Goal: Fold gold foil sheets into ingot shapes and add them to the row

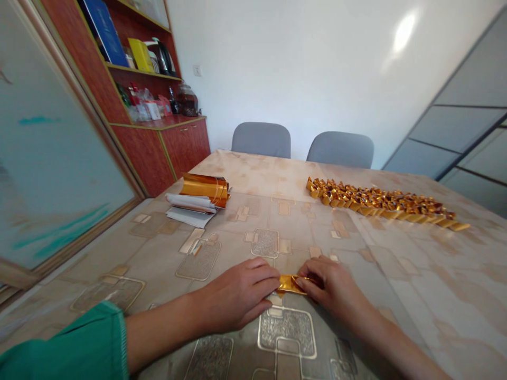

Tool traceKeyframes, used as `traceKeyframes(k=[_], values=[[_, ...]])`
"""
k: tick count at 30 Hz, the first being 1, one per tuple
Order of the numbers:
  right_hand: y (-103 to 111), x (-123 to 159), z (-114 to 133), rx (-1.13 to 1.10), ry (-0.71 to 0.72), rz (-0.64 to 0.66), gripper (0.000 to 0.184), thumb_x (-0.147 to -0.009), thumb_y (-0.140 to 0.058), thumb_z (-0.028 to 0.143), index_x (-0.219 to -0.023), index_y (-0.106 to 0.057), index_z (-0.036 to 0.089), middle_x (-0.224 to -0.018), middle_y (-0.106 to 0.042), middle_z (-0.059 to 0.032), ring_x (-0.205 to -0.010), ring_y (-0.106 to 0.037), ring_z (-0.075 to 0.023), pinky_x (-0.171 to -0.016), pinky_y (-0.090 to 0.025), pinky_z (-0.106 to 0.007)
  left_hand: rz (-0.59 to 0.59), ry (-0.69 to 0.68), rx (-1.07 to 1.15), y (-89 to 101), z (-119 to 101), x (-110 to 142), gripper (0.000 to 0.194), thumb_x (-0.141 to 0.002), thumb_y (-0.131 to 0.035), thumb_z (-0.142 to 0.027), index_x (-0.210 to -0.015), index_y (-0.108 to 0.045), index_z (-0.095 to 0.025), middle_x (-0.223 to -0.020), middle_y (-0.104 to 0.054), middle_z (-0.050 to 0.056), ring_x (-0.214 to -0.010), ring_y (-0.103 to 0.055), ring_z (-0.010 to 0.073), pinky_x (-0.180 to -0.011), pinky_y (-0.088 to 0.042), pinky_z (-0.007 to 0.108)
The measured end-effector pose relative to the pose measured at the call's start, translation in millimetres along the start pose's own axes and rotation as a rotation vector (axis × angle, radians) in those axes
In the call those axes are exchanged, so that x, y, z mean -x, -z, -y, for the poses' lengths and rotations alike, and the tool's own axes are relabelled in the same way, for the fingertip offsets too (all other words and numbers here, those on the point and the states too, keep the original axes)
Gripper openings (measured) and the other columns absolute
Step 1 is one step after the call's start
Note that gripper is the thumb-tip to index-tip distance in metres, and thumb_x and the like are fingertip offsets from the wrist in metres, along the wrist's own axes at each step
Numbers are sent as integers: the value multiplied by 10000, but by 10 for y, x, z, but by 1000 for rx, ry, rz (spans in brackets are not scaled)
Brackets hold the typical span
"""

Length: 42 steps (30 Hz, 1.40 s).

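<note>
A small folded piece of shiny gold foil paper (290, 284) lies low over the tabletop between my two hands. My left hand (243, 293) covers its left end with closed fingers, the fingertips pressing down on it. At the other end, my right hand (327, 282) pinches the foil between thumb and curled fingers. Parts of the strip under both hands are hidden. Farther off to the right stand several folded gold foil pieces (380, 200), packed close together in rows. At the far left lies a curled stack of gold foil sheets (204, 189) with white papers (192, 208) beside it.
A patterned, glossy cover lies over the table (237, 248). Two grey chairs (261, 138) stand along its far side. A red-brown cabinet (158, 148) with shelves of household items is at the left, next to a frosted sliding door (55, 158).
</note>
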State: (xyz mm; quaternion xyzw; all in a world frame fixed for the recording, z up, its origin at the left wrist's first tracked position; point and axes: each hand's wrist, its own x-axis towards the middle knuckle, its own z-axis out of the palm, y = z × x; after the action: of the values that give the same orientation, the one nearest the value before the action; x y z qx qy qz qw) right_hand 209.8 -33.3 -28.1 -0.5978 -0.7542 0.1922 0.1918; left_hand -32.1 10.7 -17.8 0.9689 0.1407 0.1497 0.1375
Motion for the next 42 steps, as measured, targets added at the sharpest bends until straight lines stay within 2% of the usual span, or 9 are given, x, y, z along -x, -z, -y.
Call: traceKeyframes(k=[7,13,19,24,29,34,39,42], values=[[-84,71,30,36,19,-102,113,-865,-614,172,-757,-594,200,-742,-620,-18,-699,-558,-189,-644,-376,-299,3,-39,-84,-47,-32,-15,358,-938,-535,-202,-1295,-514,-196,-1169,-645,86,-1001,-580,219,-906,-484,349],[-117,96,16,34,17,-99,100,-869,-624,176,-782,-582,206,-765,-618,-19,-721,-562,-206,-661,-380,-318,7,-59,-139,-70,-55,-10,360,-925,-573,-197,-1281,-534,-163,-1290,-617,65,-1016,-566,213,-907,-482,352],[-121,99,22,83,40,-113,107,-876,-629,183,-788,-576,210,-759,-614,-20,-715,-559,-216,-653,-376,-323,2,-79,-171,-76,-80,-24,320,-944,-536,-178,-1260,-546,-129,-1312,-613,60,-1023,-572,191,-918,-476,337],[-100,102,15,149,108,-155,130,-882,-660,216,-790,-568,212,-769,-606,-14,-728,-550,-216,-665,-363,-325,9,-66,-158,-89,-74,-11,346,-954,-510,-168,-1297,-535,-128,-1347,-598,61,-1031,-570,198,-930,-474,344],[-80,93,17,224,196,-176,102,-914,-639,238,-824,-594,221,-818,-606,-20,-772,-539,-221,-705,-354,-337,-37,-86,-109,-114,-52,1,377,-950,-491,-132,-1326,-514,-131,-1264,-647,78,-1024,-589,202,-955,-464,351],[-132,104,28,345,312,-213,135,-953,-585,243,-820,-606,233,-766,-594,-12,-749,-512,-230,-688,-331,-347,-56,-89,-77,-101,-46,0,358,-941,-504,-128,-1295,-542,-165,-1166,-680,88,-1012,-598,195,-940,-473,354],[-162,146,31,444,311,-156,127,-951,-565,202,-831,-601,218,-797,-594,-32,-763,-515,-237,-680,-361,-355,0,-42,-56,-70,-71,7,390,-920,-527,-130,-1305,-546,-191,-1245,-660,61,-1101,-568,203,-1005,-431,356],[-163,208,22,434,293,-132,96,-955,-548,193,-901,-622,222,-842,-610,-41,-783,-530,-235,-695,-398,-360,39,-30,-54,-37,-76,7,366,-934,-536,-165,-1299,-551,-189,-1318,-630,38,-1144,-545,200,-1050,-397,355]])
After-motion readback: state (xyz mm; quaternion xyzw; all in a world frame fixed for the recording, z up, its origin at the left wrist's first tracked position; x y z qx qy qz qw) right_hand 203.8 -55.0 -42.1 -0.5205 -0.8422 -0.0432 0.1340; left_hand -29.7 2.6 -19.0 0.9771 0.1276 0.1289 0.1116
